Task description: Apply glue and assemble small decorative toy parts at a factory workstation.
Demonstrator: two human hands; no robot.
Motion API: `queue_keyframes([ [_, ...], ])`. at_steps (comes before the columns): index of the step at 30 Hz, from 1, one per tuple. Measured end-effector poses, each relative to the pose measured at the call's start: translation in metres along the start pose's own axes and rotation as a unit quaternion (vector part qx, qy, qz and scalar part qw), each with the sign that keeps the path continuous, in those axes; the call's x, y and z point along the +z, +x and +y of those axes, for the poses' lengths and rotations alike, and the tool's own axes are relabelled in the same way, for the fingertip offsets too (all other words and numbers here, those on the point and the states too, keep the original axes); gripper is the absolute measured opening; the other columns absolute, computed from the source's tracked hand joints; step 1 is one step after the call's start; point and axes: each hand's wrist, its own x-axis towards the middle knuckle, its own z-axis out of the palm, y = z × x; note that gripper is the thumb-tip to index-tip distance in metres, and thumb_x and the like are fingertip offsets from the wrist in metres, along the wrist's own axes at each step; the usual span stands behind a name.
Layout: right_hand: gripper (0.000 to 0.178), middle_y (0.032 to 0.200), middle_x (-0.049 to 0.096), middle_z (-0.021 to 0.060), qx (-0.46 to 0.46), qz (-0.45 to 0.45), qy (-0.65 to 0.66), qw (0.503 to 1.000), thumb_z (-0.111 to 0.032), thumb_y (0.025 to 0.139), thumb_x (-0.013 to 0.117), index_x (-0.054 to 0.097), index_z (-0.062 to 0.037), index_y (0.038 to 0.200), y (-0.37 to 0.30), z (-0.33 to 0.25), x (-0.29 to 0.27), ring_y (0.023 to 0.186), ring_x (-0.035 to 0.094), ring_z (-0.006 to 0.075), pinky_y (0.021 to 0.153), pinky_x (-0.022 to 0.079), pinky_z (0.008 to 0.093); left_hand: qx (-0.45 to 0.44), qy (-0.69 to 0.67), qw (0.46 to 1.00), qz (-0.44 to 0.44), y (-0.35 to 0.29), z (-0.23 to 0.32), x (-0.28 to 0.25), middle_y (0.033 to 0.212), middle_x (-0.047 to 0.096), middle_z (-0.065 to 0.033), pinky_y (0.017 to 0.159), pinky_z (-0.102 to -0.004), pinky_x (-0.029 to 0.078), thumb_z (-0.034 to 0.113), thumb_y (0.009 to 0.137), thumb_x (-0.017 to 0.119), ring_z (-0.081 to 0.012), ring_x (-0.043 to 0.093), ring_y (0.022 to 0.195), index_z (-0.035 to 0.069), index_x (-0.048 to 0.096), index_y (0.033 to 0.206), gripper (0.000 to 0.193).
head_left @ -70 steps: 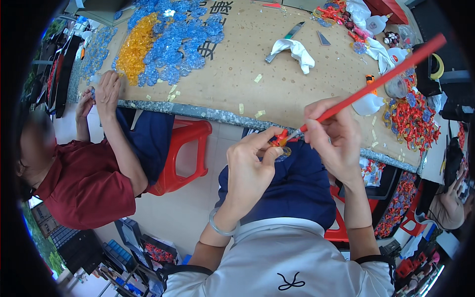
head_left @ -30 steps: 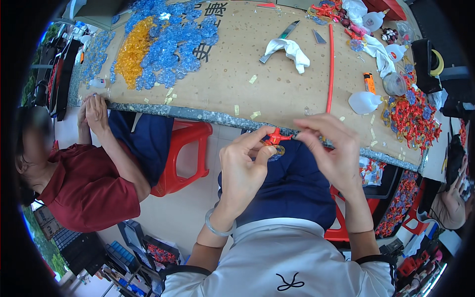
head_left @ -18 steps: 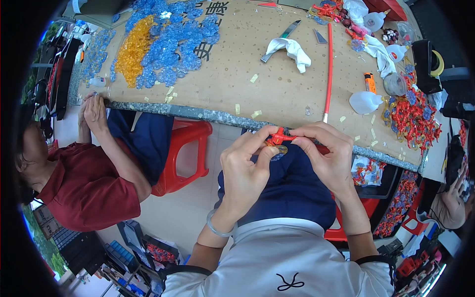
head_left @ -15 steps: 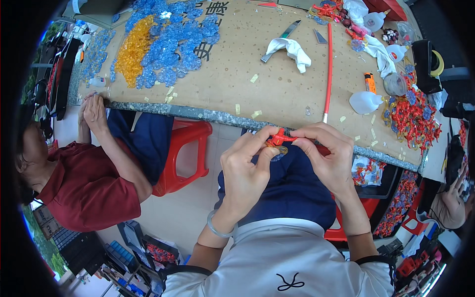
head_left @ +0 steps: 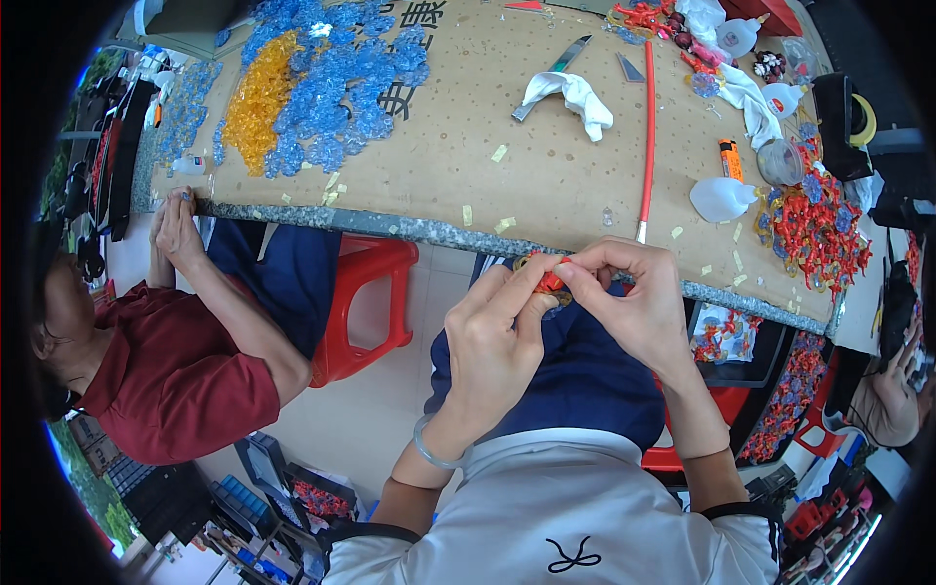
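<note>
Just off the table's front edge, my two hands meet over a small red plastic figure (head_left: 552, 283) with a yellowish and blue clear part under it. My left hand (head_left: 494, 327) pinches it between thumb and fingers. The fingertips of my right hand (head_left: 629, 297) are closed on its right side, with thumb and forefinger pressed together. Much of the figure is covered by my fingers, so its exact shape is hidden.
Blue clear pieces (head_left: 336, 107) and amber pieces (head_left: 258, 107) lie far left. A craft knife (head_left: 573, 54), white cloth (head_left: 575, 97), red rod (head_left: 649, 146), white bottle (head_left: 720, 200) and heaped red figures (head_left: 817, 229) lie ahead and right. A co-worker (head_left: 185, 375) sits left.
My right hand has moved left and closed in over the red figure, covering more of it. My left hand has shifted slightly right. The co-worker's hands have come together.
</note>
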Motion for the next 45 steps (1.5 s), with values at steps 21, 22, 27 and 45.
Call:
queue_keyframes([
  [21,0.005,0.071,0.064,0.0097,-0.132,0.052,0.018,0.990,0.002,0.075,0.069,0.064,0.0043,0.074,-0.008,0.009,0.000,0.060,0.058,0.0139,0.057,0.046,0.0252,-0.053,-0.106,0.992,-0.045,0.007,0.005,-0.002,0.067,0.061,-0.0059,0.065,-0.0227,0.053,-0.015,0.071,0.066,-0.0121,0.066,0.067,-0.001,0.051,0.119,0.052],
  [22,0.006,0.071,0.064,0.0099,-0.136,0.055,0.016,0.989,0.002,0.074,0.069,0.064,0.0044,0.074,-0.008,0.009,-0.001,0.060,0.058,0.0141,0.057,0.046,0.0253,-0.052,-0.108,0.992,-0.047,0.007,0.006,-0.002,0.067,0.061,-0.0058,0.065,-0.0225,0.053,-0.015,0.071,0.066,-0.0122,0.066,0.067,-0.001,0.051,0.118,0.052],
  [27,0.005,0.072,0.065,0.0103,-0.134,0.048,0.016,0.990,0.002,0.074,0.069,0.065,0.0044,0.075,-0.008,0.008,-0.004,0.061,0.060,0.0144,0.058,0.047,0.0252,-0.057,-0.102,0.992,-0.046,0.007,0.009,-0.002,0.067,0.062,-0.0069,0.064,-0.0238,0.053,-0.013,0.073,0.066,-0.0142,0.066,0.067,0.000,0.052,0.117,0.049],
  [45,0.008,0.075,0.065,0.0107,-0.196,0.080,0.004,0.977,0.003,0.073,0.070,0.068,0.0028,0.081,-0.008,0.012,-0.001,0.064,0.059,0.0171,0.058,0.048,0.0265,0.014,-0.083,0.996,-0.021,0.000,-0.004,0.005,0.082,0.067,-0.0106,0.077,-0.0253,0.053,-0.013,0.078,0.064,-0.0140,0.067,0.080,-0.003,0.048,0.118,0.044],
])
